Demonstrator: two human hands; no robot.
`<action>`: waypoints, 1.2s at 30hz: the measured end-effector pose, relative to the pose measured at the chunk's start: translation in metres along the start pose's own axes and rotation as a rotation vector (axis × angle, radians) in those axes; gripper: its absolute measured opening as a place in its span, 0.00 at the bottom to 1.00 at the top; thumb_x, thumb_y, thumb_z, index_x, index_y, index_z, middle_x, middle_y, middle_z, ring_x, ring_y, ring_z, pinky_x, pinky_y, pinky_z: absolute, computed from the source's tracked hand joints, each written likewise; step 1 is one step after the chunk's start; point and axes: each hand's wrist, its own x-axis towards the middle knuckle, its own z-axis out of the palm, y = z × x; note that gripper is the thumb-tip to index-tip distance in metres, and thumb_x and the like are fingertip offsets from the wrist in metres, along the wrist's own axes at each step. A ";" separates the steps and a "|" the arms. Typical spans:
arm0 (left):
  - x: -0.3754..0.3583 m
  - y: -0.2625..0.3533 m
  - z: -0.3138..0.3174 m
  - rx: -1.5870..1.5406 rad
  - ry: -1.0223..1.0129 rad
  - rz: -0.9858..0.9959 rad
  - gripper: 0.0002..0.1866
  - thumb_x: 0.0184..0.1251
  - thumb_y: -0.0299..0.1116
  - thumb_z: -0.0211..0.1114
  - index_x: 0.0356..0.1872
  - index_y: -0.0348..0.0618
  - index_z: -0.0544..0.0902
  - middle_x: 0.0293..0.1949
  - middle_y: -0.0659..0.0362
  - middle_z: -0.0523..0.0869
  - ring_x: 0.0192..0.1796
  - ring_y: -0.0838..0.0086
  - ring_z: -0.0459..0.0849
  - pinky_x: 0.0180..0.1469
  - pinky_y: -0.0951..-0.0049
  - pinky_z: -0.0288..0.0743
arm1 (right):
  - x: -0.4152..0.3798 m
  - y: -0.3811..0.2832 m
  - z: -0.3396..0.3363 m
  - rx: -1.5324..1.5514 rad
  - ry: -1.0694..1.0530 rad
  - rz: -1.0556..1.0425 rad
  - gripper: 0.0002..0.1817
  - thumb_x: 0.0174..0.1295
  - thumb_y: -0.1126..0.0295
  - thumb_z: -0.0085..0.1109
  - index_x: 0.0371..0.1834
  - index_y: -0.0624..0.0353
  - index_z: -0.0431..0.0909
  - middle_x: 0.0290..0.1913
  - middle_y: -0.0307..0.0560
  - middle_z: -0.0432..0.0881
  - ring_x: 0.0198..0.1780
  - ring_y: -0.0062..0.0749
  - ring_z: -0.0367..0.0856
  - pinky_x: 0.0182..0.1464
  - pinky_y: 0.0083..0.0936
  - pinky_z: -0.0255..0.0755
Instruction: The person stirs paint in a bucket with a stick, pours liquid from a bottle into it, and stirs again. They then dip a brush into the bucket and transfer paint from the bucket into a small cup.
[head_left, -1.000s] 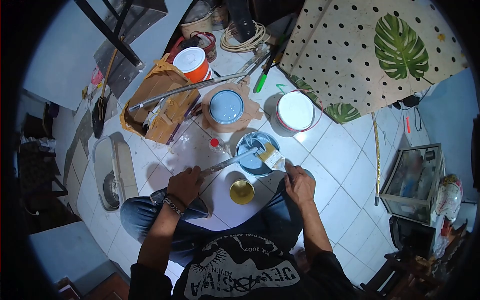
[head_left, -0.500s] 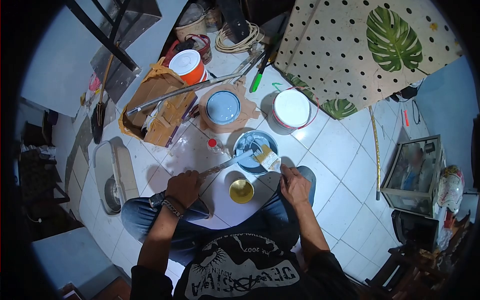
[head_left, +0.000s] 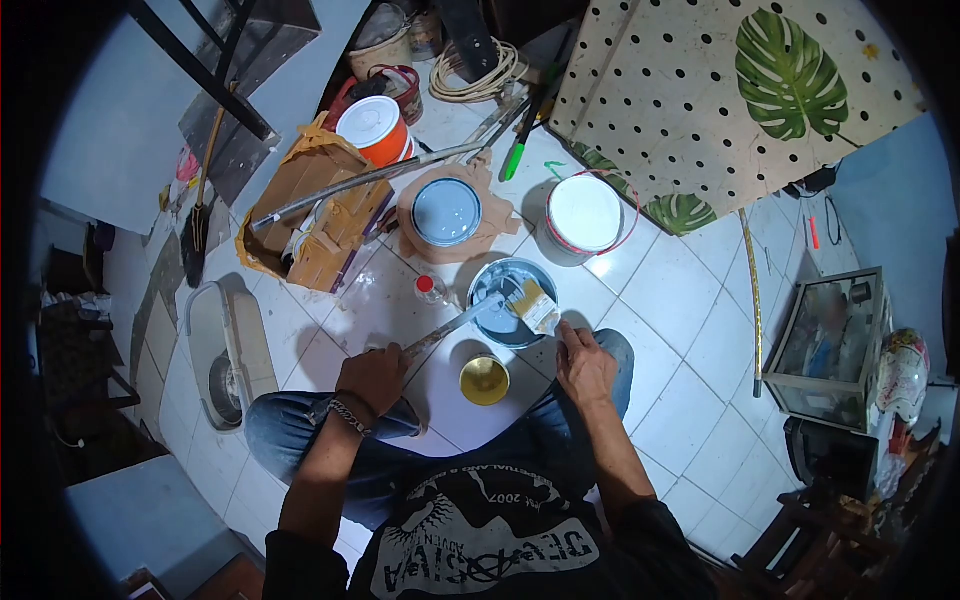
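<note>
My left hand (head_left: 372, 380) is closed around a stirring stick (head_left: 438, 335), whose paint-coated end reaches into a bucket of pale blue-grey paint (head_left: 489, 328). My right hand (head_left: 586, 366) grips a wide paintbrush (head_left: 540, 314) by its handle end, mostly hidden by the fingers. The brush's light bristles point up and left over the bucket, close to the tip of the stick. Between my knees stands an open can with a gold-coloured inside (head_left: 485, 380). A clear bottle with a red cap (head_left: 430, 289) is just left of the bucket.
Beyond the bucket are a blue-topped tub (head_left: 447, 212) on brown paper and a white-lidded pail (head_left: 585, 214). An open cardboard box (head_left: 310, 170) lies to the left with a metal pole (head_left: 365, 183) across it. A glass case (head_left: 828, 340) stands at right, a grey plastic container (head_left: 245, 345) at left.
The brush has shifted slightly over the bucket, its bristles now nearer the stick. The stick's end has moved a little left, and my left hand slightly right.
</note>
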 end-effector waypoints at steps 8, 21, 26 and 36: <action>0.001 0.000 -0.002 -0.042 -0.038 -0.017 0.18 0.74 0.48 0.49 0.39 0.46 0.79 0.27 0.48 0.86 0.33 0.53 0.87 0.37 0.53 0.79 | -0.006 0.004 -0.006 0.042 0.013 0.028 0.20 0.59 0.68 0.60 0.57 0.50 0.79 0.43 0.44 0.83 0.37 0.44 0.85 0.38 0.38 0.79; 0.000 -0.008 -0.004 -0.111 -0.056 -0.025 0.17 0.76 0.47 0.46 0.42 0.46 0.76 0.27 0.48 0.86 0.32 0.52 0.86 0.35 0.52 0.78 | -0.018 0.011 -0.011 0.079 -0.079 0.085 0.20 0.61 0.66 0.60 0.57 0.51 0.79 0.40 0.46 0.82 0.40 0.45 0.83 0.41 0.39 0.77; -0.002 0.000 -0.006 -0.074 0.001 -0.051 0.15 0.75 0.46 0.48 0.41 0.46 0.74 0.26 0.51 0.85 0.31 0.55 0.86 0.33 0.53 0.78 | -0.017 0.005 -0.025 0.262 -0.070 0.073 0.19 0.60 0.67 0.58 0.57 0.49 0.79 0.38 0.48 0.82 0.40 0.47 0.83 0.41 0.40 0.77; -0.002 0.005 0.006 -0.087 0.103 0.056 0.13 0.74 0.44 0.51 0.39 0.46 0.74 0.26 0.52 0.84 0.29 0.53 0.85 0.32 0.53 0.77 | 0.004 -0.001 -0.003 0.079 -0.123 -0.033 0.20 0.61 0.66 0.59 0.58 0.49 0.78 0.40 0.44 0.82 0.37 0.45 0.84 0.37 0.39 0.78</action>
